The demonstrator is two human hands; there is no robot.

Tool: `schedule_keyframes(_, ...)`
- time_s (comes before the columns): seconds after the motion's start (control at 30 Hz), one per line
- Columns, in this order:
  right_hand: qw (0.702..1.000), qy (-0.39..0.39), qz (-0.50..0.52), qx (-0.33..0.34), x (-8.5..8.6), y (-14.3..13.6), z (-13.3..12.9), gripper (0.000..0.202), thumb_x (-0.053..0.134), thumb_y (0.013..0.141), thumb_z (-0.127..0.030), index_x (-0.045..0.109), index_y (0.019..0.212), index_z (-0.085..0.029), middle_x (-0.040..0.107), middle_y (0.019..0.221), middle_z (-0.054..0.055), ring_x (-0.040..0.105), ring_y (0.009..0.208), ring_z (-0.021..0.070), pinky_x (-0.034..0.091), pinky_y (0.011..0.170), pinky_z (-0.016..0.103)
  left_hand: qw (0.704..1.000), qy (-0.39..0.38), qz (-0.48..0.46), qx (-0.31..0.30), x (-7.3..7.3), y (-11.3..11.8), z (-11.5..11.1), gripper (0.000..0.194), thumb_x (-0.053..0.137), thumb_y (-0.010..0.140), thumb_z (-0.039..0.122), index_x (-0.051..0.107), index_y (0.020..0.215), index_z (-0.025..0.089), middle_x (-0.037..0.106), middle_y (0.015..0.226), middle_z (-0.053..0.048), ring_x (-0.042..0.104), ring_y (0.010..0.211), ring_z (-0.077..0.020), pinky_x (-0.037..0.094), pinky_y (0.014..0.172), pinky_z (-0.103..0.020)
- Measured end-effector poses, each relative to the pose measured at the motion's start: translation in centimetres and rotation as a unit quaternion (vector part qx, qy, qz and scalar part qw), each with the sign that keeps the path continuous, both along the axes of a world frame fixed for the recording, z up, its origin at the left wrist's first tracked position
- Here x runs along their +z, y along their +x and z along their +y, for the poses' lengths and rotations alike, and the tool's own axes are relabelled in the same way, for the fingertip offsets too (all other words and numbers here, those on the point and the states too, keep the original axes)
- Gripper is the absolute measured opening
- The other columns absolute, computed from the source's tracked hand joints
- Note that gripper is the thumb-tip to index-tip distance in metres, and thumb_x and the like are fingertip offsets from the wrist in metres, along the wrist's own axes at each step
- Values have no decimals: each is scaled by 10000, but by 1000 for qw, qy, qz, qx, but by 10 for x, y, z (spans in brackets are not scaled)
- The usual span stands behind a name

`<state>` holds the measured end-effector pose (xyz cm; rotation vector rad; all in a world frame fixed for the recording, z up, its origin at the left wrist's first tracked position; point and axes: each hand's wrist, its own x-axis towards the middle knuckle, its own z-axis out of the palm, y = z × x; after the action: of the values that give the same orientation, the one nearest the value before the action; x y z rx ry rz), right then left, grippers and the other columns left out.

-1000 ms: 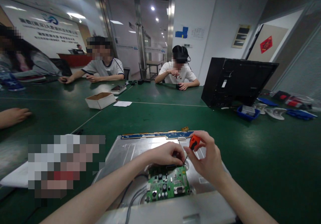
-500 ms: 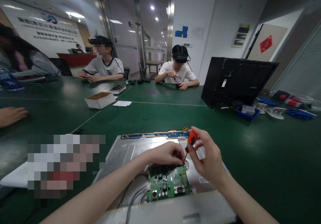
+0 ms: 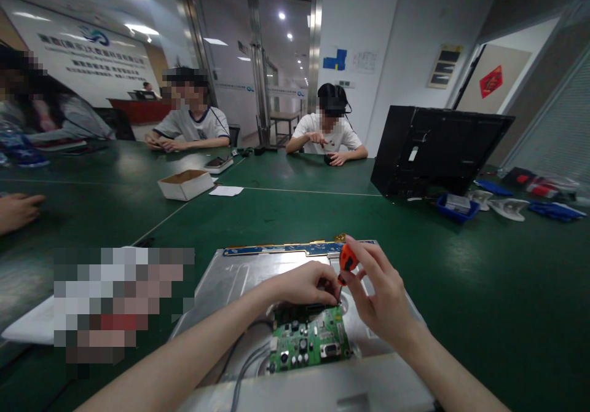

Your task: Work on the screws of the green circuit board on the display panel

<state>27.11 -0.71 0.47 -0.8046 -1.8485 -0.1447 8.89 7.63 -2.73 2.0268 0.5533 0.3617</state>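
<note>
My right hand (image 3: 380,286) grips an orange and black screwdriver (image 3: 349,257) by its handle, between thumb and fingertips. Its shaft points down to the upper right corner of a green circuit board (image 3: 310,341). Bent over that same corner, my left hand (image 3: 313,283) has its fingers pinched close beside the screwdriver tip; whatever they hold there is hidden. The board sits on the silver metal back of a flat panel (image 3: 233,289). Grey cables (image 3: 246,366) run along the board's left side, and a narrow blue circuit strip (image 3: 271,249) lines the panel's far edge.
On the green table (image 3: 286,215) stand a white open box (image 3: 184,186) and a black monitor (image 3: 442,147). Blue trays (image 3: 456,208) lie by the monitor. A co-worker's hand (image 3: 21,209) rests at the left. Other people sit across the table.
My right hand and the screwdriver handle have shifted slightly left, and the handle has turned between my fingers. My left hand stays in place at the board's corner.
</note>
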Motion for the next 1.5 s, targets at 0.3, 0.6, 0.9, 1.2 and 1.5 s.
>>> schedule_keyframes(0.3, 999, -3, 45, 9, -3, 3, 6, 541, 598, 976, -159, 448, 1481, -280, 630, 1079, 73, 654, 736, 161, 607, 542, 250, 1000, -4, 2, -2, -1, -1, 1, 56, 756, 790, 136, 736, 832, 166, 666, 785, 14, 596, 735, -154, 470, 716, -249)
schedule_keyframes(0.6, 1000, 1, 9, -3, 1, 3, 3, 470, 516, 1030, -140, 502, 1473, -297, 623, 1126, 84, 689, 767, 160, 627, 602, 280, 1000, -8, 4, -1, -4, -1, 1, 51, 784, 808, 158, 736, 822, 168, 650, 736, 25, 591, 710, -152, 468, 726, -262)
schedule_keyframes(0.9, 999, 13, 44, 9, -3, 3, 5, 438, 620, 980, -158, 462, 1382, -233, 668, 977, 40, 682, 694, 147, 601, 559, 239, 1000, -12, 2, -11, 0, -2, 1, 90, 749, 788, 112, 731, 862, 160, 665, 799, 12, 613, 753, -162, 466, 715, -251)
schedule_keyframes(1.2, 999, 35, 32, -27, 0, 3, 4, 317, 624, 987, -155, 538, 1277, -251, 571, 1100, 59, 658, 693, 122, 598, 564, 256, 1000, -6, 2, -5, 0, 0, 1, 85, 741, 774, 95, 724, 820, 165, 652, 776, 22, 599, 735, -151, 458, 704, -246)
schedule_keyframes(1.5, 999, 19, 45, 0, 4, 0, 1, 397, 558, 957, -106, 523, 1337, -215, 642, 1108, 102, 673, 791, 163, 609, 565, 242, 1000, -1, 12, -14, 3, -2, 0, 85, 735, 792, 112, 733, 858, 165, 667, 796, 18, 611, 753, -155, 477, 713, -244)
